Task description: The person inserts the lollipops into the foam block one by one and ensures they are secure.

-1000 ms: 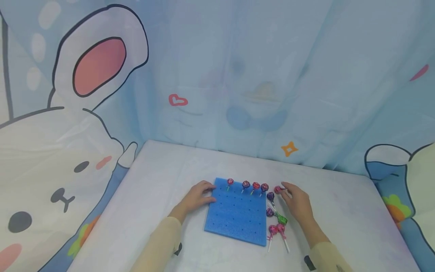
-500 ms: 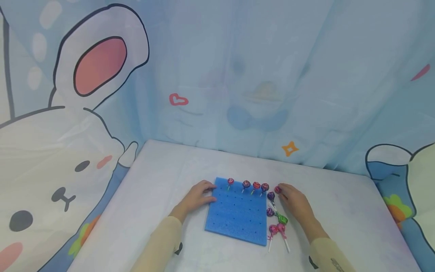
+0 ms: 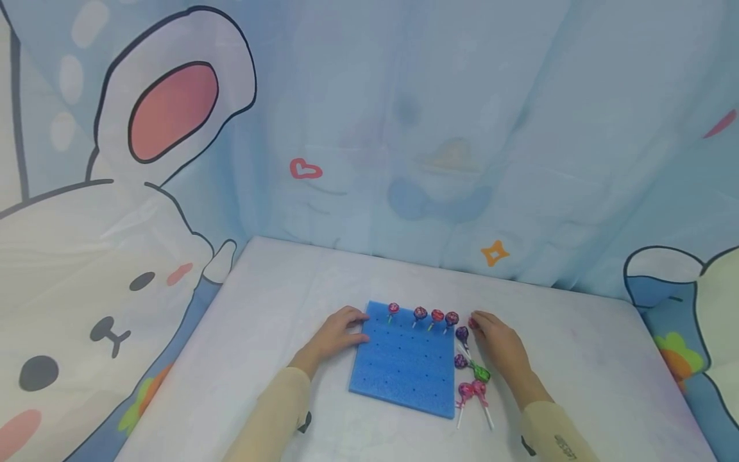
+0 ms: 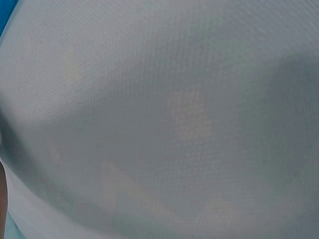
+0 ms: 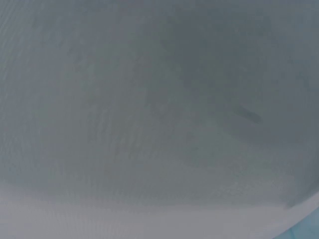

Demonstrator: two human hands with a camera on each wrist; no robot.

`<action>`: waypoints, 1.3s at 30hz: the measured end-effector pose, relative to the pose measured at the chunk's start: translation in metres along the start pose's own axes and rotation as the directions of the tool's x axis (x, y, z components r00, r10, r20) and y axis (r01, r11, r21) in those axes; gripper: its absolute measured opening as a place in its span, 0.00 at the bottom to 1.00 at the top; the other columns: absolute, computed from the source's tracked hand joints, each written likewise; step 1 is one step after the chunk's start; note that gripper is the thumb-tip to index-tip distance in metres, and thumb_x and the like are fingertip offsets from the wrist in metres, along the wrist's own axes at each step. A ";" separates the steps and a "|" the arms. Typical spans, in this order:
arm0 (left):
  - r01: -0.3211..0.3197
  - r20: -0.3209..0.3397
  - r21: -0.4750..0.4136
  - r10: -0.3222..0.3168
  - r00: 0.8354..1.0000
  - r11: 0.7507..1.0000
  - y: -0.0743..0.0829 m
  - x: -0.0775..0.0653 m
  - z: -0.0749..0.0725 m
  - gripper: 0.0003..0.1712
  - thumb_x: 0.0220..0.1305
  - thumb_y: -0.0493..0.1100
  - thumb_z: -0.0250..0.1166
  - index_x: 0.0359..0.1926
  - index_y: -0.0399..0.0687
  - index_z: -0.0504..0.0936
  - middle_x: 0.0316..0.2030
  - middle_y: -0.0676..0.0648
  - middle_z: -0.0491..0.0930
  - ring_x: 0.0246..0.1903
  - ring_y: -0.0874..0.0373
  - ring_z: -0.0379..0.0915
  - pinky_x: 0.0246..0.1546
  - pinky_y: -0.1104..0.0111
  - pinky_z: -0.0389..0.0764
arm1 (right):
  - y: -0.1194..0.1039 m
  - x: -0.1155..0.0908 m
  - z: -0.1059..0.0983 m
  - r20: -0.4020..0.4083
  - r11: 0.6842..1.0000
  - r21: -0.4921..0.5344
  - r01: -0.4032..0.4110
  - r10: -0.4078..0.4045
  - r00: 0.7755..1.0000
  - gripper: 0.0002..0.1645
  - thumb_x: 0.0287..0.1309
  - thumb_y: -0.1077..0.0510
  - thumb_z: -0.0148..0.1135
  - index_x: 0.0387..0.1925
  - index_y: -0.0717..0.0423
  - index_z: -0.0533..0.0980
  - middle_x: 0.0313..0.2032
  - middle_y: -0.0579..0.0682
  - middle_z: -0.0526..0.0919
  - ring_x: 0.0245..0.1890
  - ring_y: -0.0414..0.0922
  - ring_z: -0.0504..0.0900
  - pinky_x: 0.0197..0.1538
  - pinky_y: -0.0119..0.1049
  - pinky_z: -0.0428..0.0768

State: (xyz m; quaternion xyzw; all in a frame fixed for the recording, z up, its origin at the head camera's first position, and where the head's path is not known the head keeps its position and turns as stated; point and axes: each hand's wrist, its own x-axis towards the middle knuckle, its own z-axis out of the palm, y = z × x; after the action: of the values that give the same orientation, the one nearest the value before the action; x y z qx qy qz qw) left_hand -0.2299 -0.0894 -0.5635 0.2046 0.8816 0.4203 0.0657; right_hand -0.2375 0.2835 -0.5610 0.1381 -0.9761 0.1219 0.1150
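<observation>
Pale-blue fabric curtains, printed with a cartoon rabbit, a red heart and an orange four-pointed star, enclose a white-covered table in soft, muted light.

A pale table reaches back to a light blue curtain printed with a big white rabbit on the left, a red heart and an orange four-pointed star.

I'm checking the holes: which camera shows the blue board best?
The head view: the blue board shows nearly whole, with its holes; the left hand hides part of one edge. The left wrist view has only a blue patch, probably the board; the right wrist view, none.
</observation>
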 end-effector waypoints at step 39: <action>0.013 0.001 -0.009 -0.013 1.000 1.000 0.002 -0.001 -0.001 0.26 0.64 0.47 0.68 0.61 0.44 0.76 0.55 0.47 0.76 0.59 0.54 0.71 0.63 0.60 0.71 | -0.076 0.020 -0.073 -0.115 0.748 0.620 -0.238 0.386 0.915 0.24 0.65 0.50 0.62 0.59 0.54 0.77 0.54 0.54 0.82 0.54 0.49 0.81 0.49 0.19 0.75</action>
State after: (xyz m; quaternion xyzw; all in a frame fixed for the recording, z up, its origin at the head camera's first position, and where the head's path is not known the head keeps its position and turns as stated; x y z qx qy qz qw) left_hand -0.2286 -0.0894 -0.5614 0.1989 0.8809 0.4237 0.0697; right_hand -0.2200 0.2268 -0.4714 -0.0147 -0.8765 0.4541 0.1591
